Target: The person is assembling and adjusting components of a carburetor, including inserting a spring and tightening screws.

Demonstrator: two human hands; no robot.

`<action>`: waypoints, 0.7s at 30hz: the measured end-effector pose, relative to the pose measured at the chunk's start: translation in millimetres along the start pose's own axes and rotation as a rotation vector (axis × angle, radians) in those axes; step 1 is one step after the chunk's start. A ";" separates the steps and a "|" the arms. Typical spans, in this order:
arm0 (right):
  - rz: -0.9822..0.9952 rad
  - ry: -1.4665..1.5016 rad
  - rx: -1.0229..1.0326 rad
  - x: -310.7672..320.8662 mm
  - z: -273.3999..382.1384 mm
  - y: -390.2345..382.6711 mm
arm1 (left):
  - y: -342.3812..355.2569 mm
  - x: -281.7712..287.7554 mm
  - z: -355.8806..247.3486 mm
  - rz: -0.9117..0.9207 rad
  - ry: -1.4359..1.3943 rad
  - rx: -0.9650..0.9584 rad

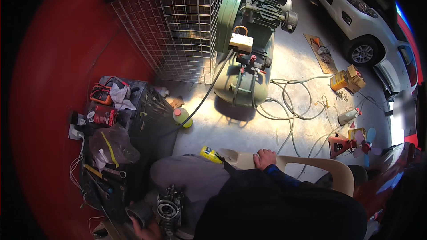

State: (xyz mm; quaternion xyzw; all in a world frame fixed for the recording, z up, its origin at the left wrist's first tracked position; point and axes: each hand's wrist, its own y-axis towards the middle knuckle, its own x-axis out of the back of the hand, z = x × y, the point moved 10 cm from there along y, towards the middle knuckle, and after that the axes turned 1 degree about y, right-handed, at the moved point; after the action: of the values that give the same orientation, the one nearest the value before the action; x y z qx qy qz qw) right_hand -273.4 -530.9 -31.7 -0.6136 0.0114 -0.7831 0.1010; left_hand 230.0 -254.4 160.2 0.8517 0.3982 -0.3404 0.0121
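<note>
My right hand (265, 158) rests on the armrest of a beige plastic chair (329, 165), its fingers bent over the edge. At the lower left, my left hand (150, 230) is closed around a dark, hollow, cup-like cylinder (140, 213). Beside that hand, against my grey trouser leg (191, 175), is a metal part that looks like a carburetor (168, 209), with a round opening facing up. Part of the left hand is cut off by the lower edge and lost in shadow. A yellow bottle or can (210, 154) lies by the chair's front end.
Left of me, a dark-covered bench (151, 111) carries an orange-cased meter (101, 94), a plastic bag (116, 144) and wrenches (113, 172). A green air compressor (244, 80) stands ahead by a wire-mesh rack (187, 31). Its hose (293, 116) loops over the floor. A white car (356, 22) is far right.
</note>
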 end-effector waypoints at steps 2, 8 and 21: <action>0.040 -0.021 0.026 -4.2 1.3 -1.9 | -5.0 2.2 -5.9 -0.047 0.006 -0.045; -0.039 -0.071 0.078 -19.5 -10.3 -1.3 | -14.4 6.6 -17.0 -0.069 -0.071 -0.138; 0.568 0.542 -0.193 -93.6 -1.8 70.0 | -31.5 25.5 -51.7 -0.269 -0.063 -0.233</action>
State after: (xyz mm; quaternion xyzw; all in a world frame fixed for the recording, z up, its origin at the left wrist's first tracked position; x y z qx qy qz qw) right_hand -243.8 -583.5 -131.8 -0.3638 0.2804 -0.8528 0.2485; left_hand 249.4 -200.8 192.7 0.7726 0.5446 -0.3170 0.0777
